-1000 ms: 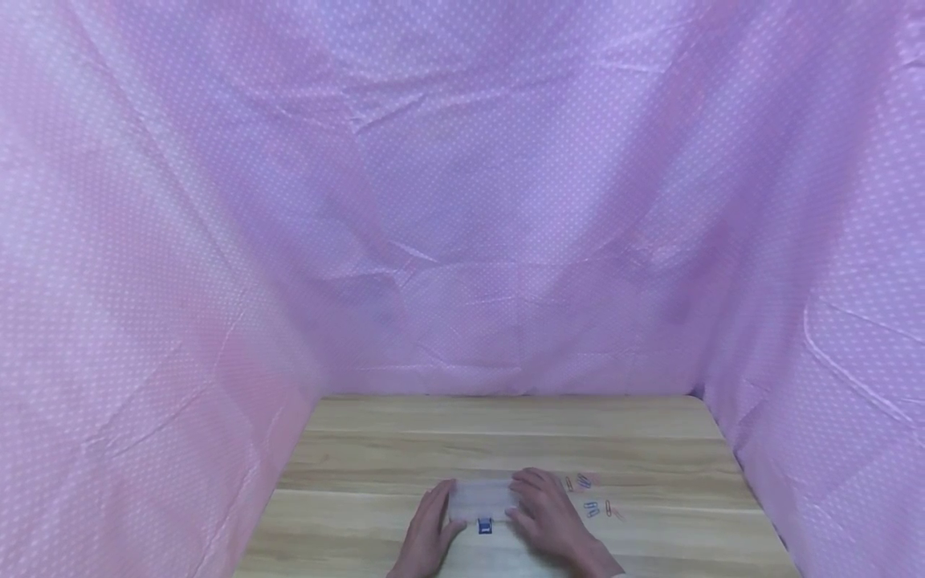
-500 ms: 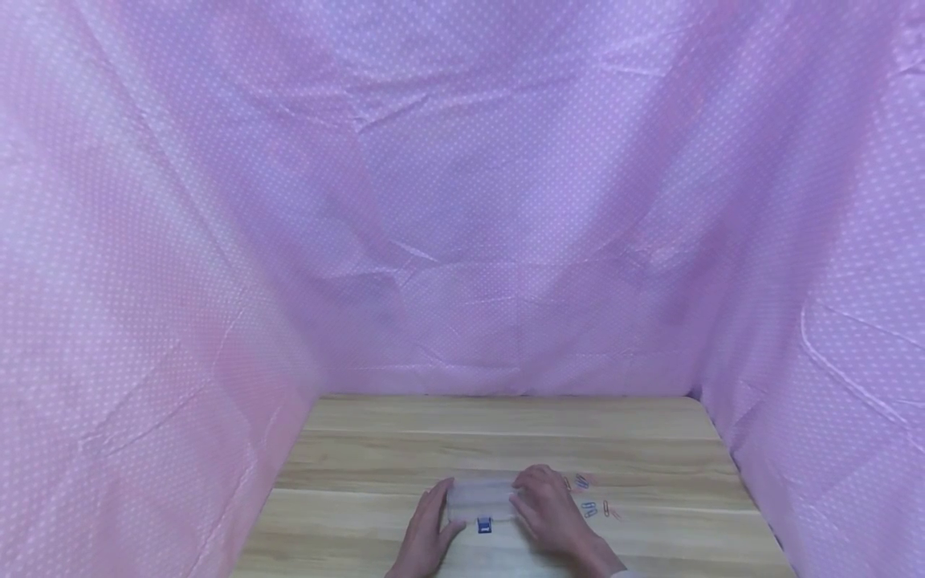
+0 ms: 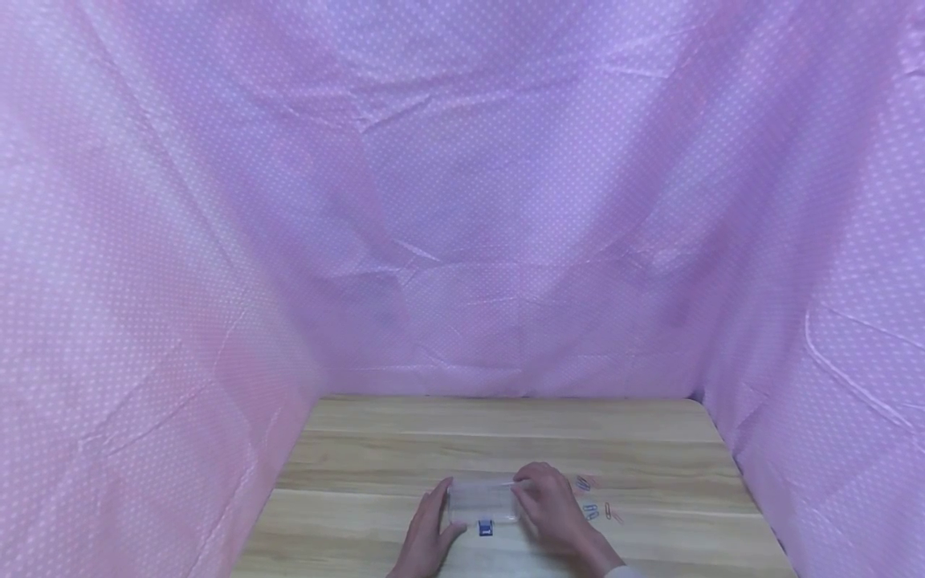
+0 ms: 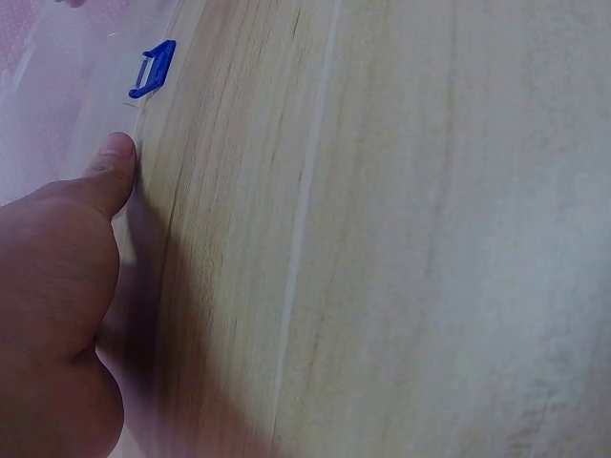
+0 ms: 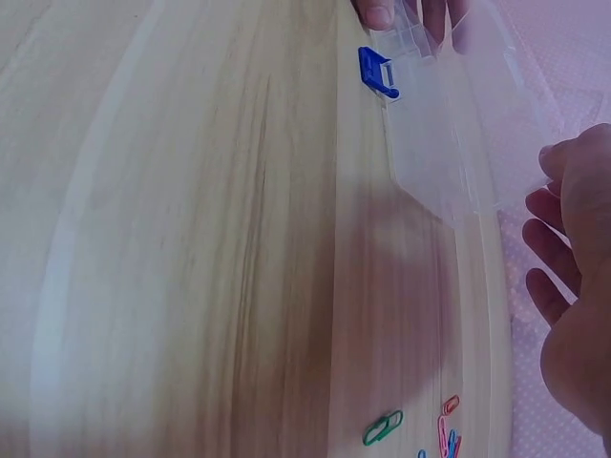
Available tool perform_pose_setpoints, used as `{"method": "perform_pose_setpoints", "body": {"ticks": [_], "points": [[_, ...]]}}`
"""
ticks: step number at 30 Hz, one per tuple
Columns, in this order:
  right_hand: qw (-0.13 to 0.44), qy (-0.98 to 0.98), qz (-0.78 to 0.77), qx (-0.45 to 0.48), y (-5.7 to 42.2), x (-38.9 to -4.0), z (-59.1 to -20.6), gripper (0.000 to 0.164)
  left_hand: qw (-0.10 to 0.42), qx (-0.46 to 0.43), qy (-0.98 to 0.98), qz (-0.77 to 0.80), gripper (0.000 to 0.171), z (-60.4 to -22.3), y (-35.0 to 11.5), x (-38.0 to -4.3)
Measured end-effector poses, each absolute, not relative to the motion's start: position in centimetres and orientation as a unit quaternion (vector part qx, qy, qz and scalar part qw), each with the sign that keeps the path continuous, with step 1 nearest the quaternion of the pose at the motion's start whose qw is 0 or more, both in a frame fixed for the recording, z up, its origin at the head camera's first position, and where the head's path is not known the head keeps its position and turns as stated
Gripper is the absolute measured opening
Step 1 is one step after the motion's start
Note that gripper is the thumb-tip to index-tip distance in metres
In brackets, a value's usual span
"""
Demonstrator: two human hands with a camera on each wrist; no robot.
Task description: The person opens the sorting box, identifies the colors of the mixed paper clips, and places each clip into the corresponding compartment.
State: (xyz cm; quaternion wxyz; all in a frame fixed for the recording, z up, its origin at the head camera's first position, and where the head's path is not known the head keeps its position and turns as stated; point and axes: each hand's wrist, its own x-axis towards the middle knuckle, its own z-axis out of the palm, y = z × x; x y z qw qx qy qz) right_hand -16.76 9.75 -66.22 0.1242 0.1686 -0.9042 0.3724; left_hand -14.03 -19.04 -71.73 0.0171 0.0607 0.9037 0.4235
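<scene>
Clear plastic box with a blue latch sits on the wooden table between your two hands, close to the near edge. Your left hand is at the box's left end: the left wrist view shows your thumb laid straight against the box's side, with the latch just beyond the thumb tip. How the other fingers of that hand lie is hidden, so you cannot tell from these views whether they curl round the box. Your right hand is on the box's right end, fingers bent over its top edge. In the right wrist view the fingers curl close to the raised clear lid, though whether they actually pinch it is not plain. The latch hangs at the front of the box, nearest to you, between both thumbs.

Just to the right of your right hand, a few coloured paper clips lie loose on the table, apart from the box. Pink dotted cloth hangs behind and to both sides of the table.
</scene>
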Motion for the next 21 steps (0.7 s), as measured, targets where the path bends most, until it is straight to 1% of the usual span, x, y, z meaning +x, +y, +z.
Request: {"method": "perform_pose_setpoints", "body": {"ticks": [11, 15, 21], "points": [[0.134, -0.896, 0.398, 0.147, 9.6, -17.5, -66.2, 0.014, 0.008, 0.063, 0.902, 0.427, 0.088, -71.7, -19.0, -14.1], [0.134, -0.893, 0.407, 0.135, 9.4, -17.6, -66.0, 0.015, 0.014, 0.059, 0.903, 0.426, 0.091, -71.8, -19.0, -14.2], [0.121, -0.893, 0.422, 0.101, 9.1, -18.2, -66.0, 0.014, 0.041, 0.031, 0.899, 0.436, 0.096, -71.8, -18.8, -14.3]]}}
